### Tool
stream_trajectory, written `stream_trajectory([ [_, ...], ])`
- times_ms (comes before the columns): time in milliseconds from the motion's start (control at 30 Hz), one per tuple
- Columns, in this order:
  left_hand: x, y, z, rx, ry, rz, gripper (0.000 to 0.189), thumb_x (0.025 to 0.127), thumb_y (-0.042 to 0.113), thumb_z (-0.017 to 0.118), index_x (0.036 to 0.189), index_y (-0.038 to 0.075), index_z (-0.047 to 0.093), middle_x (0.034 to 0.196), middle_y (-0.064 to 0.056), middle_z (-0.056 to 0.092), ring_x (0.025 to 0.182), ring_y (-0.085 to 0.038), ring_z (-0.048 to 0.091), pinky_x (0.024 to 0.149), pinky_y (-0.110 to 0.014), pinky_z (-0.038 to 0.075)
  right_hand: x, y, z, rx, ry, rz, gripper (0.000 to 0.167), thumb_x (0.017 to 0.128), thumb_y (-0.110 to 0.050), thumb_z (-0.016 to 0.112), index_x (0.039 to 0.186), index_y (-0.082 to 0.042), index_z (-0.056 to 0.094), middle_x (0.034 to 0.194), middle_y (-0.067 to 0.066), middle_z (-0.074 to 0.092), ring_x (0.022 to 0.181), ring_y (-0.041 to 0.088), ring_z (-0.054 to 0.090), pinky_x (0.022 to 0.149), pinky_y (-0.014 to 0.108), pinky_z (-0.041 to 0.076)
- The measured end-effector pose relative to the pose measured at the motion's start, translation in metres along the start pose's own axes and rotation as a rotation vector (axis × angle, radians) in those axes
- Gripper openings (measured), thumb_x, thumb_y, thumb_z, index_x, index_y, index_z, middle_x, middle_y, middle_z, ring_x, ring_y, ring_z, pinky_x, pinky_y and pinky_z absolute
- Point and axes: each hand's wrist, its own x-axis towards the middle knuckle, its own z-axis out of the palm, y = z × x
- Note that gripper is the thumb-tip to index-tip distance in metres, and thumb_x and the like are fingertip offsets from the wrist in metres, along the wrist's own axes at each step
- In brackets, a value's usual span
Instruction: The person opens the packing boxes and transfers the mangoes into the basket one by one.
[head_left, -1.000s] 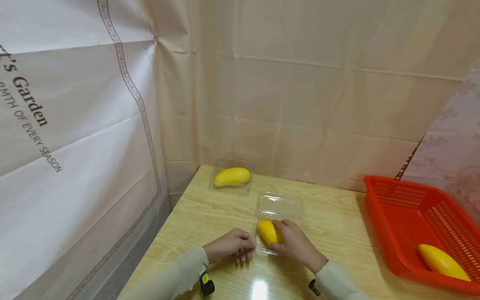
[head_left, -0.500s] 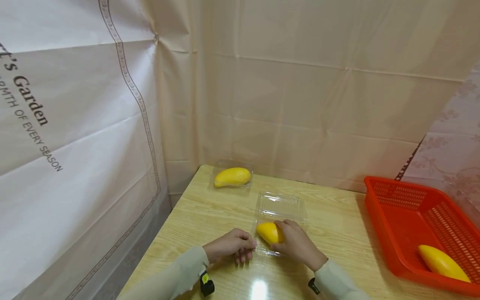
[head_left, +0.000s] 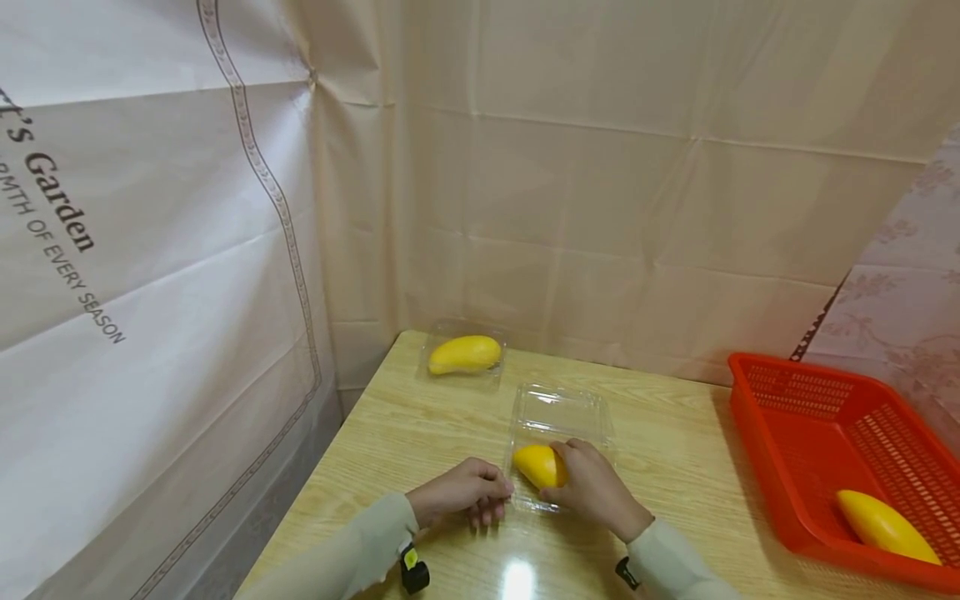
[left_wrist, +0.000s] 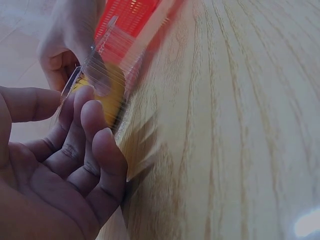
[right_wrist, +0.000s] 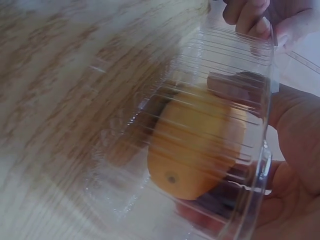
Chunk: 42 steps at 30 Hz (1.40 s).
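A clear plastic clamshell box [head_left: 561, 410] lies with its lid folded back on the wooden table. In its near half is a yellow mango [head_left: 537, 467], with a dark stem spot on its end in the right wrist view. My right hand [head_left: 596, 492] reaches over the rim and grips this mango, fingers on one side and thumb on the other. At the box's left side, my left hand [head_left: 461, 493] pinches the rim between thumb and fingertips. Through the ribbed wall, the left wrist view shows the mango [left_wrist: 117, 90] and right thumb.
Another mango [head_left: 465, 354] sits in a clear box near the table's back left corner. To the right stands a red plastic basket [head_left: 780, 492] holding one more mango [head_left: 888, 527]. Hanging cloth [head_left: 570, 208] encloses the table's back and left.
The mango under my right hand has turned slightly and its tip has shifted a little down within the box. My left hand stays at the rim.
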Motion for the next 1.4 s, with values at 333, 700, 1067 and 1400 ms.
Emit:
stream_trajectory([
  [333,0.002,-0.003,0.001,-0.018,0.006,-0.001,0.031,0.103,0.017,0.061,0.103,-0.014,0.065,0.076,-0.007,0.068,0.056,-0.011,0.056,0.047,-0.022,0.047,-0.002,0.002,0.001,-0.012,0.046,-0.017,0.060,0.069,-0.026,0.095,0.116,0.003,0.071,0.102,0.011,0.066,0.087,0.020,0.059,0.075,0.040,0.052],
  [700,0.001,-0.002,0.000,-0.006,0.013,-0.004,0.031,0.103,0.018,0.061,0.103,-0.012,0.066,0.077,-0.007,0.069,0.057,-0.011,0.056,0.048,-0.022,0.047,-0.003,0.006,-0.002,-0.022,0.061,-0.011,0.063,0.070,-0.027,0.095,0.120,0.002,0.069,0.111,0.014,0.066,0.097,0.025,0.061,0.084,0.043,0.053],
  [1067,0.000,-0.002,0.001,-0.001,0.019,-0.003,0.030,0.104,0.017,0.059,0.104,-0.013,0.066,0.077,-0.007,0.069,0.058,-0.011,0.056,0.049,-0.022,0.047,-0.005,0.004,-0.007,-0.006,0.066,0.008,0.064,0.070,-0.027,0.093,0.122,0.001,0.069,0.112,0.014,0.066,0.095,0.023,0.059,0.080,0.040,0.053],
  [1400,0.000,-0.001,0.002,0.001,0.029,-0.005,0.027,0.103,0.016,0.060,0.100,-0.010,0.067,0.075,-0.007,0.069,0.057,-0.011,0.056,0.049,-0.023,0.047,-0.006,0.005,-0.014,-0.005,0.076,0.006,0.067,0.071,-0.025,0.094,0.125,0.004,0.067,0.113,0.015,0.067,0.097,0.027,0.060,0.082,0.042,0.054],
])
